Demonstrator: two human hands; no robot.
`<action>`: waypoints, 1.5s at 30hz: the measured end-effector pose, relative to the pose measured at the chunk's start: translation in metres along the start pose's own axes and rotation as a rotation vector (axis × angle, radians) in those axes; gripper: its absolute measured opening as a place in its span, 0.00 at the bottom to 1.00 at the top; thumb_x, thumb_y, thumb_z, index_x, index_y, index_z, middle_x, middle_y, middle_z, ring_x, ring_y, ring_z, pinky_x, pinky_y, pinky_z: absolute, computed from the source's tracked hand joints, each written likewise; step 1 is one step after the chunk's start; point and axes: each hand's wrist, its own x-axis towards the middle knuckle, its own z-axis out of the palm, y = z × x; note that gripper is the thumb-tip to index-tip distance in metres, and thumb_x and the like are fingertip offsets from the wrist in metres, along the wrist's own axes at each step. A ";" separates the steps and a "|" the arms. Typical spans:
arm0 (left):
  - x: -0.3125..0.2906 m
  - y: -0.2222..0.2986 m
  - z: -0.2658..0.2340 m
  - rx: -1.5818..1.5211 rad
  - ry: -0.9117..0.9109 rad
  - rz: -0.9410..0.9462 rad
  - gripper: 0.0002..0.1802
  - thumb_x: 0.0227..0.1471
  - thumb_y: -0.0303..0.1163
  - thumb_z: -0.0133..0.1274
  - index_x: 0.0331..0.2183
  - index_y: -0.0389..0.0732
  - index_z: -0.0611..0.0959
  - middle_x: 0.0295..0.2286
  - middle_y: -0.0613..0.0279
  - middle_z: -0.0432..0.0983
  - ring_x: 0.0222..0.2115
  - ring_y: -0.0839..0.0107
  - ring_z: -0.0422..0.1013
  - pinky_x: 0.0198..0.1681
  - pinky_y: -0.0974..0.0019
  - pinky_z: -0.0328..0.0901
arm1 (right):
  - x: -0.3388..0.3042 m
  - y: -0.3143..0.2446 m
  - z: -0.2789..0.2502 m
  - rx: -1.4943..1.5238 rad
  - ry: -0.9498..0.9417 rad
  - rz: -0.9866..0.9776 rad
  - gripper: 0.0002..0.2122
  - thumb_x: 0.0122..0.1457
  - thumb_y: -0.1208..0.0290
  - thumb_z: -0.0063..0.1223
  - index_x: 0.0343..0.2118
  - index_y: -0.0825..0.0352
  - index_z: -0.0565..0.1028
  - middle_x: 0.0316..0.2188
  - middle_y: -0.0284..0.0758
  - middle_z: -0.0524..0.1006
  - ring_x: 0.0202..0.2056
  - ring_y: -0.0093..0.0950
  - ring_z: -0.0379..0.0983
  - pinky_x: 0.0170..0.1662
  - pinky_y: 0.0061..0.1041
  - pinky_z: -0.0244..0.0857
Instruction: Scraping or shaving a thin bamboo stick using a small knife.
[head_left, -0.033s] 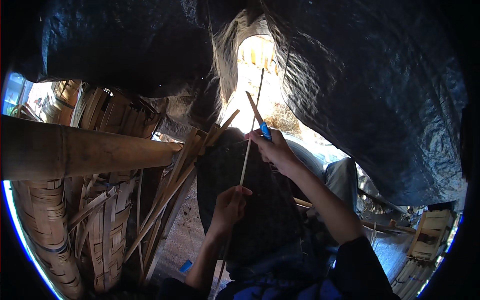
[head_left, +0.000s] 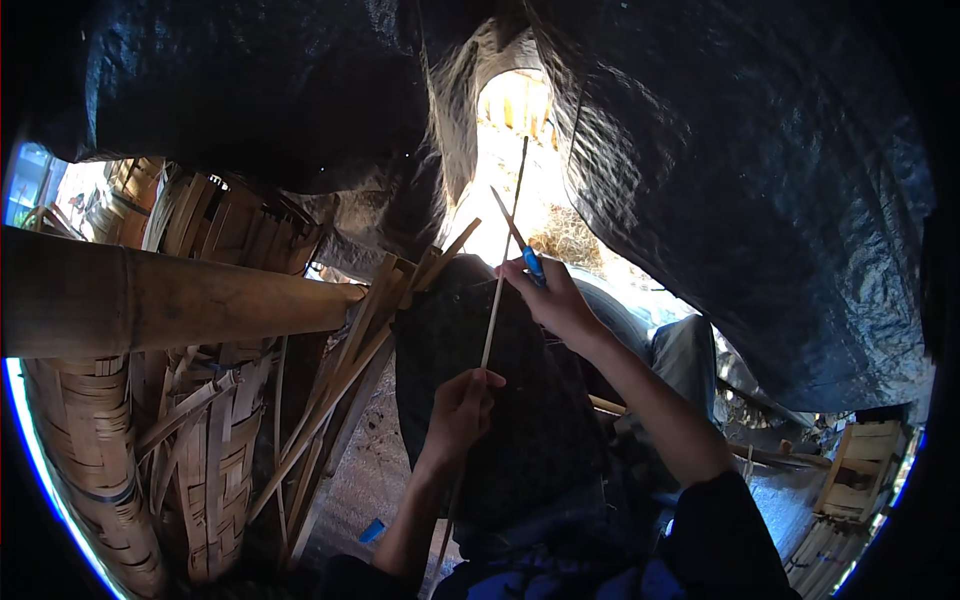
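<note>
A long, thin bamboo strip (head_left: 493, 325) runs lengthwise over my lap, its dark far tip reaching into the bright gap ahead. My left hand (head_left: 462, 412) is closed around the strip's nearer part, thumb laid across it; the strip's tail passes down beside my left forearm. Farther up, my right hand (head_left: 556, 300) grips a knife (head_left: 532, 262) with a blue handle and a narrow blade pointing away from me. The blade crosses close to the strip, and the right fingertips touch the strip there. Whether the edge bites into it I cannot tell. Dark cloth (head_left: 450, 330) covers my lap underneath.
A thick bamboo pole (head_left: 180, 295) juts in from the left. Beside it stand woven bamboo baskets (head_left: 85, 450) and leaning split slats (head_left: 330, 410). Dark plastic sheeting (head_left: 740, 180) hangs ahead and right. A small wooden crate (head_left: 860, 465) sits at lower right; a blue scrap (head_left: 372, 530) lies on the floor.
My right hand and the knife have shifted very slightly to the right and nearer along the strip. The left hand keeps its hold in nearly the same place.
</note>
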 end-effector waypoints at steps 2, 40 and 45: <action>0.006 0.000 0.006 -0.078 0.080 0.025 0.17 0.64 0.38 0.38 0.33 0.38 0.77 0.15 0.77 0.55 0.13 0.88 0.49 0.14 0.78 0.46 | -0.011 0.008 -0.004 -0.292 0.045 -0.351 0.16 0.65 0.60 0.42 0.29 0.69 0.72 0.15 0.28 0.66 0.17 0.24 0.62 0.22 0.28 0.54; 0.005 -0.006 0.019 0.019 0.214 -0.052 0.19 0.63 0.37 0.39 0.31 0.35 0.80 0.15 0.74 0.59 0.12 0.86 0.54 0.14 0.77 0.49 | 0.053 0.055 -0.059 -0.957 -0.198 -0.651 0.15 0.61 0.63 0.48 0.22 0.69 0.69 0.10 0.45 0.68 0.16 0.43 0.69 0.18 0.38 0.61; 0.004 -0.003 0.018 0.019 0.182 -0.056 0.19 0.63 0.37 0.39 0.32 0.35 0.80 0.15 0.75 0.59 0.12 0.87 0.53 0.14 0.78 0.48 | 0.119 0.034 -0.091 -1.151 0.091 -0.296 0.21 0.65 0.58 0.38 0.22 0.69 0.71 0.14 0.50 0.72 0.20 0.47 0.73 0.23 0.45 0.64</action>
